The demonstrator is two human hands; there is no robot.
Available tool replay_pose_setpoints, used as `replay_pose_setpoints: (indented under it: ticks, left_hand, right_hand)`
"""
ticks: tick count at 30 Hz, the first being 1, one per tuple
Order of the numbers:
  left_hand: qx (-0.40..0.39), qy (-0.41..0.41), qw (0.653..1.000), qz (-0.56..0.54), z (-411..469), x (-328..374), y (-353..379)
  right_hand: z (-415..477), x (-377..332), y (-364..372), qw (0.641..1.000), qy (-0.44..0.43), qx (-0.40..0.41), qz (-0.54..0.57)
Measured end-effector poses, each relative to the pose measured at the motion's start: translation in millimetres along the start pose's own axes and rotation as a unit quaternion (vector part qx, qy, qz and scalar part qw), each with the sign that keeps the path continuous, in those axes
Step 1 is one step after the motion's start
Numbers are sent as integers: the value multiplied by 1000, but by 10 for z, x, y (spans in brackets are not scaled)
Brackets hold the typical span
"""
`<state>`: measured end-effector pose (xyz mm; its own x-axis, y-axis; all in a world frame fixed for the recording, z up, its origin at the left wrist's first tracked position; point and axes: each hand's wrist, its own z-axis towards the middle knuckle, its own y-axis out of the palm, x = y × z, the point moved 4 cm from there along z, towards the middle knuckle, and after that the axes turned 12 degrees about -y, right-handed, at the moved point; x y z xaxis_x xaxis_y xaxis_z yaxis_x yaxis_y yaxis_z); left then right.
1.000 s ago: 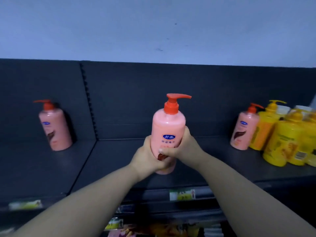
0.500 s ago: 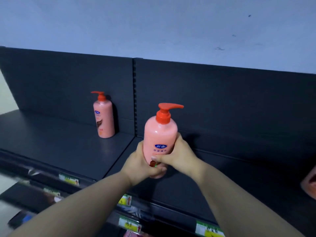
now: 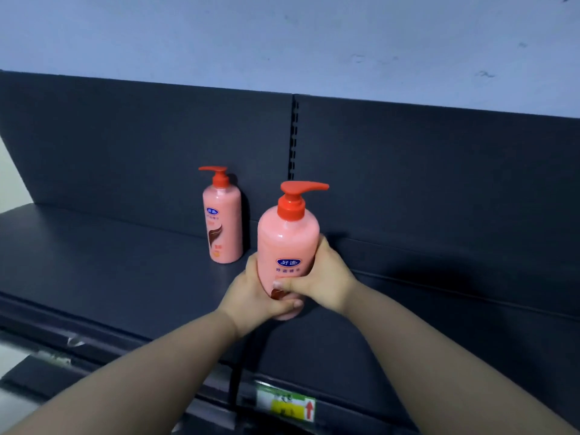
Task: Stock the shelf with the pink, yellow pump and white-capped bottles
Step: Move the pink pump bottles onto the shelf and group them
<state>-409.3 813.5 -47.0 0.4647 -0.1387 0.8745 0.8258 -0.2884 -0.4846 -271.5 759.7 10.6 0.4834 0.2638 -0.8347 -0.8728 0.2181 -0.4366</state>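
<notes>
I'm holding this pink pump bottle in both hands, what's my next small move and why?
Probably ease the held bottle back and left, to stand beside the pink bottle at the back panel: the left hand and right hand grip it upright, with bare shelf between the bottles.

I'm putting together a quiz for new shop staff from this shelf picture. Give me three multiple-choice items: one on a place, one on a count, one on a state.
1. Where is the free-standing bottle, seen against the held bottle?
A. To its left, further back on the shelf
B. To its right
C. On top of it

2. How many pink bottles show?
A. One
B. Two
C. Four

3. How is the nearer bottle held?
A. It stands free
B. By one hand alone
C. By both hands

Answers:
1 A, it stands left of the held one, near the back panel.
2 B, one held, one standing.
3 C, the left hand and right hand both grip it.
</notes>
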Motion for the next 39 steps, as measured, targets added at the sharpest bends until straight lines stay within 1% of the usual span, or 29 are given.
replay_pose_setpoints:
  ticks: [5,9,14,24,30,39]
  left_hand:
    - [-33,11,999,10,427,-285,-591]
    - [-48,17,998,29,711,-488,-981]
    - [-75,13,995,61,937,-696,-1268]
    - [-118,-39,990,71,1283,-1031,-1214]
    - [-137,-32,989,48,1442,-1163,-1201]
    - [-152,-17,987,52,1624,-1301,-1181]
  right_hand:
    - [460,-118,550,999,15,38,-5]
    - [751,-206,929,999,25,47,-2]
    - [965,-200,1267,998,41,55,-5]
    - [1208,135,1480,994,87,58,-24]
    - [1318,307,1592,994,95,51,-30]
    - [1381,367,1675,987,111,49,-106]
